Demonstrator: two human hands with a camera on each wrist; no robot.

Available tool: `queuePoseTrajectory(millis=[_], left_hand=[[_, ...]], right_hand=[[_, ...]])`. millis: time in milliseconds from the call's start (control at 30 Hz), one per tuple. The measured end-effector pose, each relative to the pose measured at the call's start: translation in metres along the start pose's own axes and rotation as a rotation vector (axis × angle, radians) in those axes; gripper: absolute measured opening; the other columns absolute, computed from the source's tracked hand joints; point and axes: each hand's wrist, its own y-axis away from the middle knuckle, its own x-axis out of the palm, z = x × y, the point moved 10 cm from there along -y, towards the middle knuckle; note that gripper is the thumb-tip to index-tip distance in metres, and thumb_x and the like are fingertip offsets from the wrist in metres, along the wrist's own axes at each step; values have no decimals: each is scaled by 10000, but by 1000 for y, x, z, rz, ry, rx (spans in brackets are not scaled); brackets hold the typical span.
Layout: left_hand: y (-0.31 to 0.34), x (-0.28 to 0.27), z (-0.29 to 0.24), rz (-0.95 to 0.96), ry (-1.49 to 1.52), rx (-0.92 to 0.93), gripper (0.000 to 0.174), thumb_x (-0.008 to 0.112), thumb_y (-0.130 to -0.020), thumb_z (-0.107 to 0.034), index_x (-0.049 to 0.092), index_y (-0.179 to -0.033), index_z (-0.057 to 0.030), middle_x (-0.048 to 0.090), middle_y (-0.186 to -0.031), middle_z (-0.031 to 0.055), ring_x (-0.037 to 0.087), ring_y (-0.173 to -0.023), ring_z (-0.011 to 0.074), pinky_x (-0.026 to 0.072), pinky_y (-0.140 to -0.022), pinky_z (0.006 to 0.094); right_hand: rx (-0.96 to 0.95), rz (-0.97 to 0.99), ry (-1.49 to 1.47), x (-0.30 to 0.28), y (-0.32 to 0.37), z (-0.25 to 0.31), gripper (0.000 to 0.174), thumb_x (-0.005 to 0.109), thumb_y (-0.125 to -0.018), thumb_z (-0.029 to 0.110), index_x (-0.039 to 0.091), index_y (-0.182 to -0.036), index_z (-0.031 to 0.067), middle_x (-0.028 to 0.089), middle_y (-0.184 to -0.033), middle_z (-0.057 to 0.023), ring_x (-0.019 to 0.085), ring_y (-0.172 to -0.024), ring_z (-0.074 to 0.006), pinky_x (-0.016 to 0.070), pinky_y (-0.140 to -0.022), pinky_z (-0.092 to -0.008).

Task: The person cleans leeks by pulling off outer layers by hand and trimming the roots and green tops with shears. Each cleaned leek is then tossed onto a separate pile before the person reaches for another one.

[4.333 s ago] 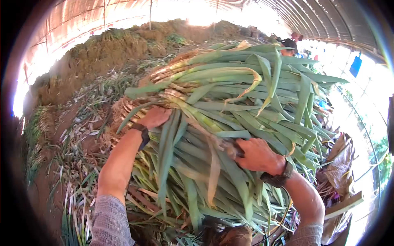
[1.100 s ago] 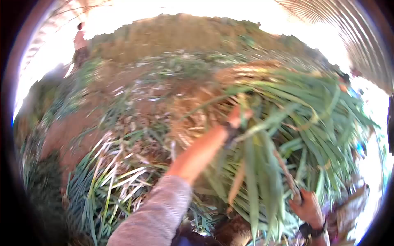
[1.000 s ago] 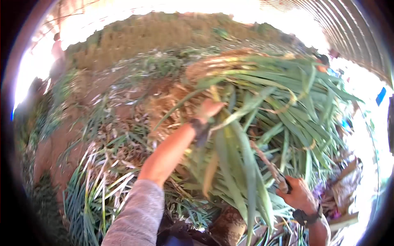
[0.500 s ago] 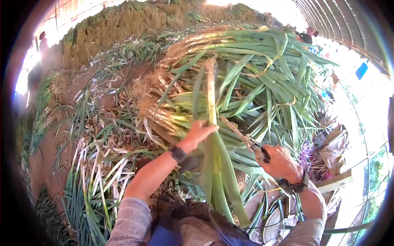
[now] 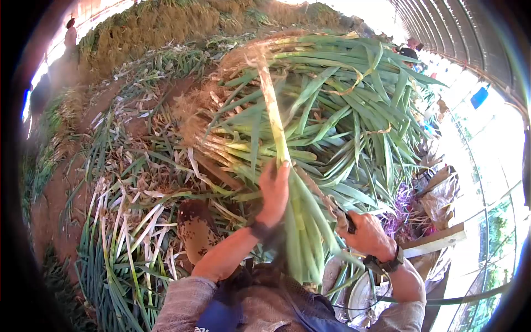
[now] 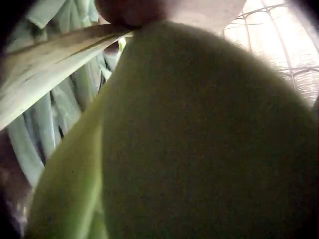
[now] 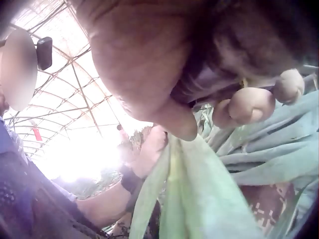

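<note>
My left hand (image 5: 274, 193) grips a single leek (image 5: 271, 105) round its stalk. The root end points up and away, and the broad leaves hang toward my lap. In the left wrist view a big green leaf (image 6: 199, 124) fills most of the picture. My right hand (image 5: 368, 235), to the right of those leaves, grips the dark handle of a knife-like tool (image 5: 318, 193) with a long, narrow brown blade. The blade reaches up-left to the leek, overlapping its leaves near my left hand. Beyond lies a large pile of leeks (image 5: 359, 110), roots to the left.
Trimmed leeks (image 5: 119, 249) lie on the ground at left, among scattered leaf scraps (image 5: 133, 160). A wooden board (image 5: 434, 242) and crumpled brown sheeting (image 5: 440, 193) are at right. A person (image 5: 71, 36) stands far left. Stacked leeks (image 5: 160, 33) line the back.
My left hand has drawn a leek out of the pile toward me, and its root end has swung left. The right hand, still holding the tool, has come lower and nearer the leaves.
</note>
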Motion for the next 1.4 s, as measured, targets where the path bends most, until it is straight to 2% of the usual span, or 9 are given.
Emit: queuePoseTrajectory(millis=[67,167,600,700,933,1000,1067,1167,1400], left_hand=[[18,-1,24,-61,73,-105,281,622,-979,-263,637,-1062,5,606,-938,-16,502,-832,60,424,-728,242],[49,-9,95,198,-147,-354,300,629,-976,-247,637,-1123,15,619,-947,-13,508,-841,64,429,-728,258],[34,-42,117,400,-337,-286,274,589,-999,-219,642,-1079,38,571,-839,-52,475,-744,40,412,-619,235],[25,-39,99,424,-531,-140,249,579,-988,-193,580,-941,52,439,-746,-45,409,-683,70,368,-572,275],[15,-62,63,379,-614,-48,255,590,-967,-203,593,-972,52,514,-691,48,480,-651,126,428,-607,313],[16,-71,3,64,-929,460,253,602,-964,-219,604,-996,32,580,-731,69,554,-666,166,471,-626,334],[25,-70,-29,-91,-1029,626,250,612,-962,-224,610,-1010,21,612,-758,75,592,-672,187,493,-628,343],[20,-48,22,344,-506,63,231,632,-948,-202,620,-1004,21,638,-795,75,586,-607,147,481,-562,300],[-32,-39,68,178,-489,-135,301,637,-929,-235,608,-977,60,678,-853,99,602,-685,122,480,-598,286]], right_hand=[[-34,-16,29,2,-7,-3,315,680,-847,315,599,-807,14,603,-621,-221,597,-597,-449,466,-580,-521],[-35,-35,109,11,-11,-8,330,655,-875,333,605,-802,15,600,-602,-216,596,-569,-440,468,-563,-520],[127,63,31,71,33,-39,395,589,-916,392,592,-774,24,603,-618,-212,603,-593,-452,492,-608,-519],[110,51,26,77,15,-34,388,591,-914,390,593,-785,24,600,-602,-206,604,-590,-450,490,-607,-521],[15,-14,23,78,-18,-19,371,628,-889,364,593,-765,15,594,-603,-219,582,-590,-464,463,-586,-535],[1,5,39,79,-26,-15,367,644,-876,358,598,-772,10,597,-620,-227,590,-616,-463,464,-588,-532],[7,-2,16,75,-38,-12,365,647,-873,354,601,-772,6,600,-640,-235,593,-638,-465,463,-605,-536],[1,-92,-46,68,-56,-9,372,640,-880,349,599,-758,0,594,-652,-253,589,-658,-480,456,-622,-555],[-62,-194,-57,58,-96,-6,381,628,-866,374,638,-831,-6,632,-724,-259,610,-711,-475,481,-671,-537]])
